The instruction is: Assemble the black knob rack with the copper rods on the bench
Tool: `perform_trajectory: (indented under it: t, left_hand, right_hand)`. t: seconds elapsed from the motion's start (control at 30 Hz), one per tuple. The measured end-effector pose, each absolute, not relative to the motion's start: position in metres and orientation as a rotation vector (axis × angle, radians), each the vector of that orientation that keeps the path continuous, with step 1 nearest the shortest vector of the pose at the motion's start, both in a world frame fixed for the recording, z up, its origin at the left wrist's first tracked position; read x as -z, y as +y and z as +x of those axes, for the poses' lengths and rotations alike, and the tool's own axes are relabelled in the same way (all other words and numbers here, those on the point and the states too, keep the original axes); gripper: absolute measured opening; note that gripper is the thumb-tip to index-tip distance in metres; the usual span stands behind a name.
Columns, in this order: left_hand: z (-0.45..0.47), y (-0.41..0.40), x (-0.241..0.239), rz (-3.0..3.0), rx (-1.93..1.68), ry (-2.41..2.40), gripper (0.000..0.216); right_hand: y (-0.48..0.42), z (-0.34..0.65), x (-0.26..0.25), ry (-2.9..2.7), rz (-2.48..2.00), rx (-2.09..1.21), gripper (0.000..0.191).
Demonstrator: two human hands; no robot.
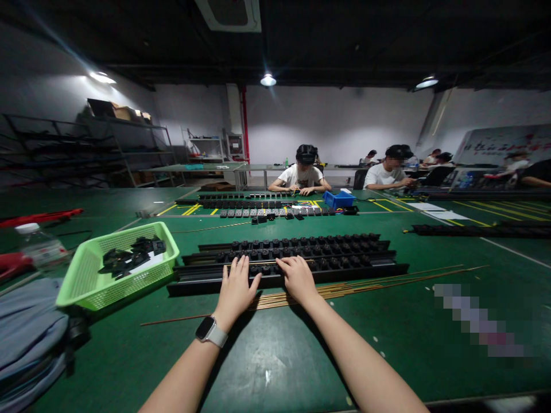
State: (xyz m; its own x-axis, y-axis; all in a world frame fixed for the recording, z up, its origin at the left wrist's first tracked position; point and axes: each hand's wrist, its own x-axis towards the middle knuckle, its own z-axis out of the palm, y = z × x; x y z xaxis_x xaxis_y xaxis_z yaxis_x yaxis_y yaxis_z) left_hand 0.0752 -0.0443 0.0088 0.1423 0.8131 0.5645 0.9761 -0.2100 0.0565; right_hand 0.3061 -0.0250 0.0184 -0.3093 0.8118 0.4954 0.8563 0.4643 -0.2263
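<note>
Several long black rails (344, 272) lie side by side across the table, with rows of small black socket-like parts (333, 262) along them. A thin brass rod (263, 262) runs along the rails between my hands. My left hand (236, 287) rests open at the rails' near side, thumb apart and fingertips on the rails. My right hand (298, 279) is bent over the rod with its fingers together, closed on it; the thumb is mostly hidden. Just in front of the rails, a bundle of loose brass rods (336, 291) passes beneath both wrists.
A green basket (116, 287) of black parts stands at left, near a plastic bottle (41, 246) and a grey-blue bag (32, 338). Farther back are more strips (275, 213), a blue bin (339, 199) and a seated person (301, 175). Black rails (477, 230) lie at right.
</note>
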Motion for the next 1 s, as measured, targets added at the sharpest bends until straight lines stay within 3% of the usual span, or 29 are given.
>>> perform_trajectory:
  t: [0.67,1.0]
  left_hand:
    - [0.080,-0.043,-0.010,-2.221,0.680,-1.636,0.065]
    - [0.080,-0.041,-0.003,-2.211,0.634,-1.661,0.066]
  right_hand:
    - [-0.034,0.292,-0.025,-2.135,-1.380,0.178,0.049]
    - [-0.037,0.268,-0.019,-2.242,-1.296,0.165,0.061]
